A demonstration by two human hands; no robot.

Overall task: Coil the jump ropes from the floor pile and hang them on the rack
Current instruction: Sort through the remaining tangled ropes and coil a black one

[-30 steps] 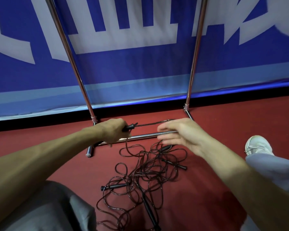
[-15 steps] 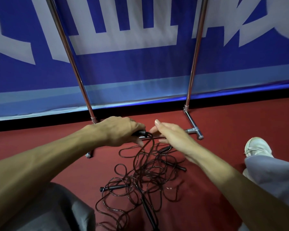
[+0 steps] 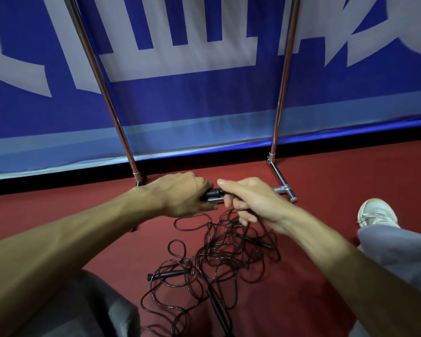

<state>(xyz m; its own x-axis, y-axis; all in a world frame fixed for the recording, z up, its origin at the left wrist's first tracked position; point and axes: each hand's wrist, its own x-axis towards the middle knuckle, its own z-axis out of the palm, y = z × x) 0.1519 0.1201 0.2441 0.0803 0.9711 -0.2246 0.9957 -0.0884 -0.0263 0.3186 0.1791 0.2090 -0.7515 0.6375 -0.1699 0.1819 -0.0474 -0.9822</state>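
A tangled pile of dark jump ropes (image 3: 219, 259) lies on the red floor in front of me, with black handles sticking out of it. My left hand (image 3: 182, 197) grips one black rope handle (image 3: 213, 192) just above the pile. My right hand (image 3: 249, 200) sits right beside it, fingers curled round the cord that runs down into the tangle. The metal rack (image 3: 281, 76) stands behind, two chrome uprights rising from feet on the floor; its top bar is out of view.
A blue banner with white lettering (image 3: 204, 93) covers the wall behind the rack. The rack's right foot (image 3: 283, 188) juts toward me. My white shoe (image 3: 377, 212) and grey trouser legs frame the pile at right and lower left.
My right hand has slid left along the cord to meet my left hand and closed round it. The stretched length of rope between them is gone.
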